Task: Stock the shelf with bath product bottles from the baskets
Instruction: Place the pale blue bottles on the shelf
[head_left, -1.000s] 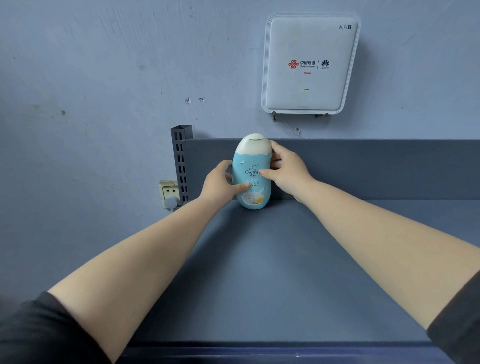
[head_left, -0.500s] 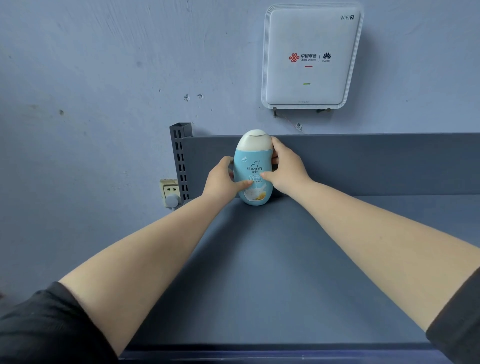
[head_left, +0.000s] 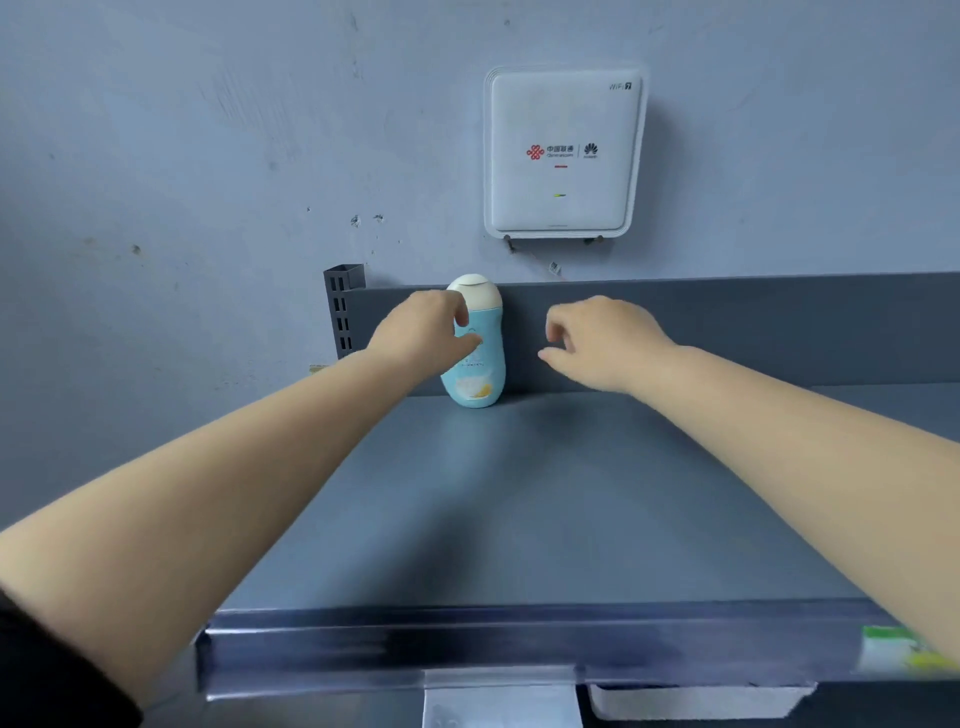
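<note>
Standing upright at the back of the grey metal shelf (head_left: 519, 493), the pale blue, cream-capped bottle (head_left: 475, 345) is touched by the left hand (head_left: 423, 332), fingers loosely curled; right of the bottle, the right hand (head_left: 602, 340) hovers empty, relaxed.

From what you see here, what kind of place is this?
Probably a shop or stockroom: a grey metal shelf with a slotted upright, one bottle standing on it, and a router on the wall.

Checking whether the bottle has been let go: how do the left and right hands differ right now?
The left hand overlaps the blue bottle, fingers on its front; the right hand is apart from it, holding nothing. The left sits nearer the shelf's left end, the right further along. Both have loosely curled fingers at the shelf's back panel.
</note>
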